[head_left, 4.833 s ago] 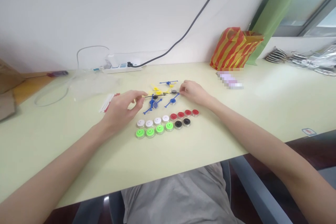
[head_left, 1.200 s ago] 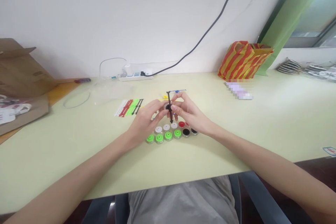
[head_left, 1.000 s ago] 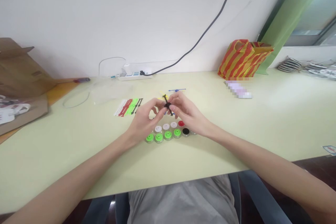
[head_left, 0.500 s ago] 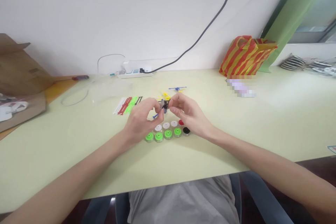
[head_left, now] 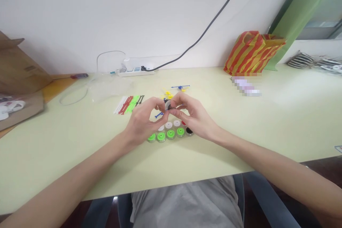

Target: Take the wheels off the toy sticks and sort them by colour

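Note:
Between both hands is a small round piece (head_left: 167, 105), pale on its face and dark at its edge; fingers cover much of it. My left hand (head_left: 144, 119) pinches it from the left with thumb and forefinger. From the right, the thumb and fingertips of my right hand (head_left: 195, 115) close on its dark side. Below the hands sit rows of small round clear cases with green discs (head_left: 171, 134), white discs (head_left: 169, 125), a red disc (head_left: 184, 123) and a black disc (head_left: 189, 131). Blue (head_left: 159, 114) and yellow plastic parts (head_left: 167, 95) lie just under and behind the fingers.
Left of the hands lie white, red (head_left: 126, 105), green and black plastic strips. A blue rod-like part (head_left: 180, 87) lies behind. At the wall are a power strip (head_left: 136, 73) with a black cable, and a striped bag (head_left: 252, 53). Cardboard (head_left: 21, 64) stands far left.
My right fingertips have come in against the round piece, closing the small gap between the hands. The piece has turned, showing more of its pale round face.

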{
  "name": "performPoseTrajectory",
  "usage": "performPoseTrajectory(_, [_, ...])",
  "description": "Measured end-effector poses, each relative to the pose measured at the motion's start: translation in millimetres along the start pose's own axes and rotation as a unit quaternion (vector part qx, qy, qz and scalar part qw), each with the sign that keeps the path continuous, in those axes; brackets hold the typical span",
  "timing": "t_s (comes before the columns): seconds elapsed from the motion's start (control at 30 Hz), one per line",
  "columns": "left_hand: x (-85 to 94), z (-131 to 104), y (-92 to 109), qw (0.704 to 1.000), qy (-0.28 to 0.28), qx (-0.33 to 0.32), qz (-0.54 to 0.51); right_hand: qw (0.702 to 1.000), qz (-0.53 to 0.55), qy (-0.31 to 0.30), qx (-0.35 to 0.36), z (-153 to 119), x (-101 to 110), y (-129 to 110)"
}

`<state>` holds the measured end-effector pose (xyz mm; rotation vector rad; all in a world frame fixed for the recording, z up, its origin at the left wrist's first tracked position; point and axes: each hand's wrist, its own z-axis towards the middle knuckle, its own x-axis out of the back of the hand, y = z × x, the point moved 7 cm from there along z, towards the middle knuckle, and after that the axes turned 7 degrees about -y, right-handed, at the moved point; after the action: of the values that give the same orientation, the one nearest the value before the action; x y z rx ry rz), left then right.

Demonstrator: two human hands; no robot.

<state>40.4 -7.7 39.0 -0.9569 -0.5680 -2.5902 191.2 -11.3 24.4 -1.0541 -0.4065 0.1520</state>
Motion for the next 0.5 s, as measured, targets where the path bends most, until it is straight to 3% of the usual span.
performPoseTrajectory(0.1, [-3.3,1.3,-3.9,0.999,-0.029,0.031,-0.02,0.999,0.028,-0.007,0.017,0.9,-0.4,4.3])
performPoseTrajectory(0.23, [-10.5,4.2,-0.1,0.995,-0.086,-0.003,-0.052,0.995,0.092,-0.033,-0.01,2.9,-1.7,14.4])
performPoseTrajectory(0.5, [-4.9,7.2,0.0,0.987,-0.089,0.025,-0.13,0.977,0.188,-0.088,-0.059,3.4,-2.5,10.6])
